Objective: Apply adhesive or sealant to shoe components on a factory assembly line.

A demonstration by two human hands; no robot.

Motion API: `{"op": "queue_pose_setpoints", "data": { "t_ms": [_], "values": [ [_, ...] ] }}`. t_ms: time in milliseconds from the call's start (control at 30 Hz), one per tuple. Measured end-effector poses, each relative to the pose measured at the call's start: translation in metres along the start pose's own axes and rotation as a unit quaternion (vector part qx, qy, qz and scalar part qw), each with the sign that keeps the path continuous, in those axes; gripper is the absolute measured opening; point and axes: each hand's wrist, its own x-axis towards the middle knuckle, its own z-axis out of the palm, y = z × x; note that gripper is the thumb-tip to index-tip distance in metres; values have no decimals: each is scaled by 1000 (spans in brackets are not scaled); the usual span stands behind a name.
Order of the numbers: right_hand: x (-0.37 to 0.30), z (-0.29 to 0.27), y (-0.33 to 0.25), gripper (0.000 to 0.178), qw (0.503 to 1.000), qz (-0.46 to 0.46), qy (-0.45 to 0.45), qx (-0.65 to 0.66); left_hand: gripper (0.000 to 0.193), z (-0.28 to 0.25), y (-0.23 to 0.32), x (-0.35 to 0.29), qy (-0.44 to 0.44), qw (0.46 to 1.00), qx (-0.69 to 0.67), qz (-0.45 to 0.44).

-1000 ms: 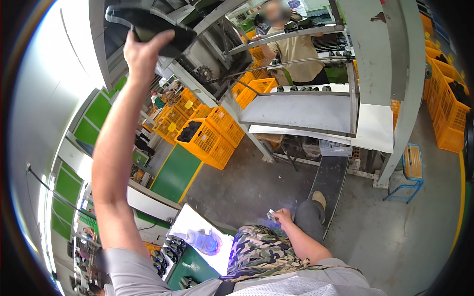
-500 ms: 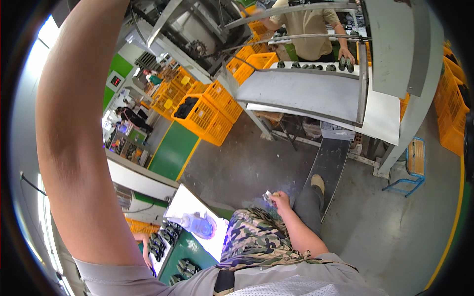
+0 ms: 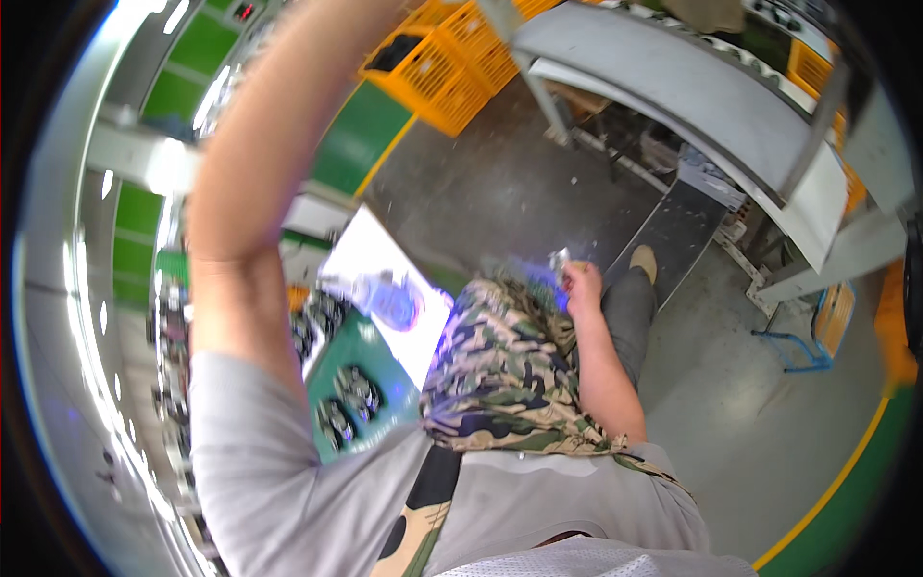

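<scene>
My right hand point(image 3: 582, 283) is closed by my right thigh, its fingers pinching a small silvery thing point(image 3: 560, 258) whose kind I cannot make out. My left arm point(image 3: 260, 192) is raised across the left of the head view, and its hand lies beyond the upper edge. Left of my camouflage apron point(image 3: 500, 370), a clear bottle point(image 3: 392, 304) with a bluish glow rests on a brightly lit white board point(image 3: 361, 240). Dark shoes point(image 3: 358, 391) sit on the green tabletop point(image 3: 332, 370) beside it, apart from both hands.
A grey-topped conveyor bench point(image 3: 673, 72) on a metal frame stands ahead to the right. Orange crates point(image 3: 447, 77) are stacked at the far side. A blue-framed stool point(image 3: 817, 327) stands at the right, and a dark board point(image 3: 673, 236) lies on the floor by my foot.
The view has tilted downward, so the bench and crates sit higher in the picture. My left arm stays raised. My right hand still pinches the small silvery thing.
</scene>
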Motion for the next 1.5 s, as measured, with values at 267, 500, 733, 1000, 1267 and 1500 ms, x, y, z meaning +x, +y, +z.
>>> {"op": "queue_pose_setpoints", "data": {
  "t_ms": [267, 500, 733, 1000, 1267, 1500],
  "values": [
    [14, -4, 2, 16, 997, 72, -11, -28, 56, -159, -23, -493, -300, 808, 107, -496],
    [21, -22, 20, 18, 981, 155, 23, -117, 72, -283, 137, -804, -242, 445, 234, -830],
    [23, 24, 8, 15, 964, 170, 17, -204, 84, -348, 181, -911, 167, 373, 427, -807],
    [-13, 170, 50, 18, 906, 44, -147, -395, 78, -426, 81, -877, 40, 338, 477, -810],
    [-39, 266, 167, 10, 698, -143, -400, -576, 66, -429, 48, -857, -180, 373, 537, -735],
    [-66, 302, 216, 12, 397, -424, -470, -665, 52, -398, 57, -873, 16, 492, 395, -776]
  ]
}}
